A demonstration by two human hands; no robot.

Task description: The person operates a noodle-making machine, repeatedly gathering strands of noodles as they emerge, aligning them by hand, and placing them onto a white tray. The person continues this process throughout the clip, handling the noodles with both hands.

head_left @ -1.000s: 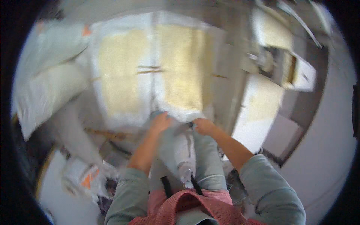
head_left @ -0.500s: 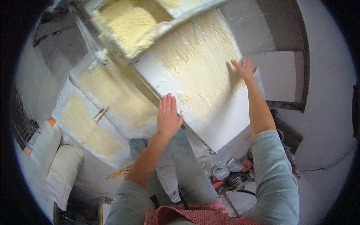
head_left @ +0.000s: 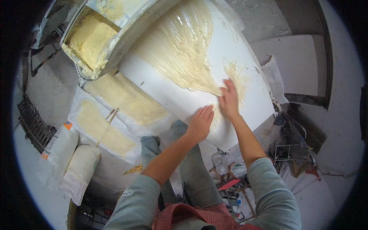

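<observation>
Nearly flat, the left hand (head_left: 199, 124), fingers together, is over the near part of the board (head_left: 153, 86); the right hand (head_left: 229, 100) meets the noodles (head_left: 191, 71) at their tapered end, perhaps bunching them, grip unclear; they fan across the board's far part.

The long, thin, pale cream noodle strands (head_left: 188, 63) lay loose across the white tabletop (head_left: 253, 111), fanned wide toward its far end and narrowing to a tail (head_left: 207, 87), with a smaller splayed clump (head_left: 237, 73) just right of that tail and a short wisp (head_left: 216, 118) nearer the front edge.
</observation>
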